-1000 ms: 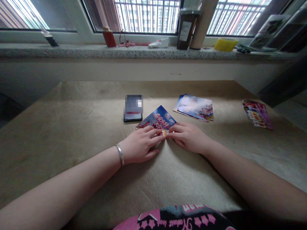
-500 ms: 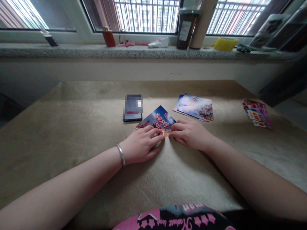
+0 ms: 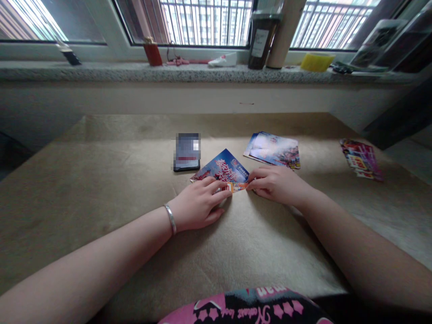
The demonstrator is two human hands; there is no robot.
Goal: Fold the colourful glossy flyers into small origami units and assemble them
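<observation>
A blue and red printed leaflet [image 3: 223,168] lies on the tan cloth-covered table [image 3: 101,180] in front of me. My left hand [image 3: 197,203], with a silver bracelet on the wrist, rests palm down with its fingers pressing the leaflet's near edge. My right hand [image 3: 278,185] lies beside it to the right, its fingertips pressed together on the leaflet's near right corner along a fold.
A black phone [image 3: 187,153] lies just behind the leaflet. A small stack of leaflets [image 3: 275,150] sits to the back right and another pink one [image 3: 362,159] at the far right. The windowsill [image 3: 135,72] holds a red cup [image 3: 153,53], a dark container [image 3: 261,38] and a yellow object [image 3: 316,62].
My right hand has slid to the right along the leaflet's near edge, uncovering more of the orange strip. The left hand has stayed in place.
</observation>
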